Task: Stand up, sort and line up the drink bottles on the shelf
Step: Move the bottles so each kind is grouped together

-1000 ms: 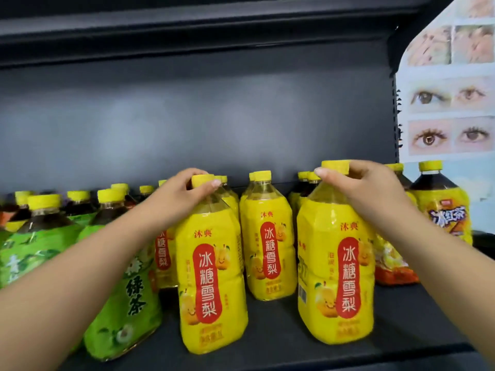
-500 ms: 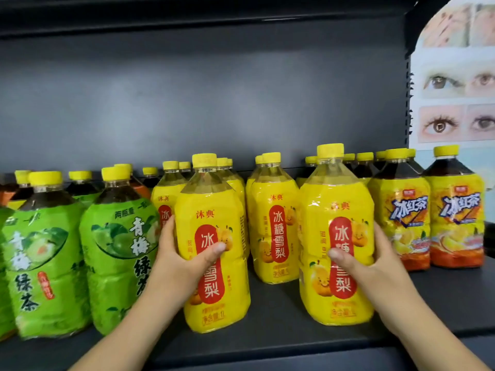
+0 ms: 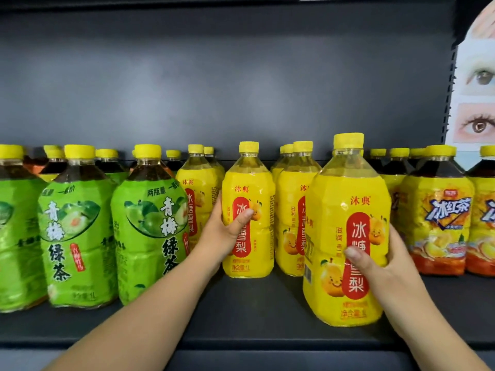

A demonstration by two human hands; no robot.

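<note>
Green bottles (image 3: 150, 236): They stood at the left of the frame, side by side, touching. Each was upright, yellow cap at the top. Dark-drink bottles stood behind them.
Shelf (image 3: 254, 311): It was dark grey and ran across the bottom of the frame. The bare front part lay under both arms.
Left hand (image 3: 227, 231): It was just left of the middle of the frame. It held a yellow pear bottle from its left side. The thumb lay across the red label and the fingers went round the side. The fingertips were hidden, so I cannot tell how they lay.
Left pear bottle (image 3: 249, 210): It stood upright on the shelf, cap up, label to the front. One more yellow bottle stood just behind and left of it, next to the green ones.
Middle pear bottle (image 3: 290, 223): It stood upright between the two held bottles, partly hidden by the big one.
Right pear bottle (image 3: 348, 228): It was right of the middle, nearest the front edge. It stood tall, leaning a little, cap up.
Right hand (image 3: 385, 266): It gripped that bottle low on its right side, thumb pressed on the label, fingers hidden behind.
Iced tea bottles (image 3: 439, 223): They stood upright at the right of the frame, further back.
Eye poster (image 3: 476, 76): It hung at the upper right.
</note>
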